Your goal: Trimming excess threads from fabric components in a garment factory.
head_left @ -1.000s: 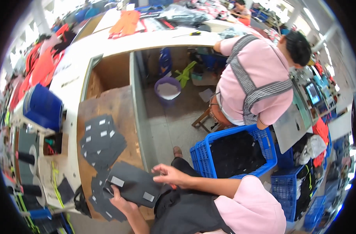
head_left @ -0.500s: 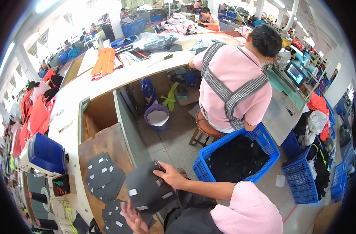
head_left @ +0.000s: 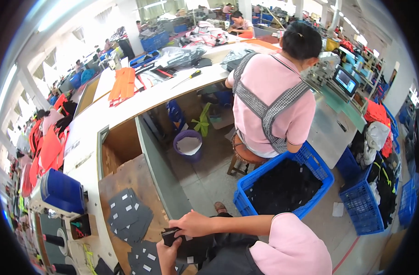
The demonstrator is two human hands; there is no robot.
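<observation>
Over the edge of the wooden board, my right hand [head_left: 191,223] has its fingers closed on the top edge of several dark grey fabric pieces [head_left: 195,247] marked with white patches. Just below, my left hand [head_left: 168,250] pinches the near corner of the same pieces, thumb on top. The pieces are folded or bunched at the grip, and their lower part hangs over my lap. Beside my hands on the board lie two piles of like pieces, a far pile [head_left: 129,214] and a near pile [head_left: 145,257], the near one partly behind my left arm.
A blue sewing machine head [head_left: 61,190] stands at the left, with thread cones [head_left: 58,240] below it. Ahead right, a blue crate [head_left: 283,183] holds dark pieces, next to a seated co-worker [head_left: 273,98]. A purple basket [head_left: 188,144] sits under the white table [head_left: 92,151].
My left hand has gone from open fingers to gripping the pieces. The pieces, held flat and spread before, are now tilted and bunched between both hands. The view has shifted slightly.
</observation>
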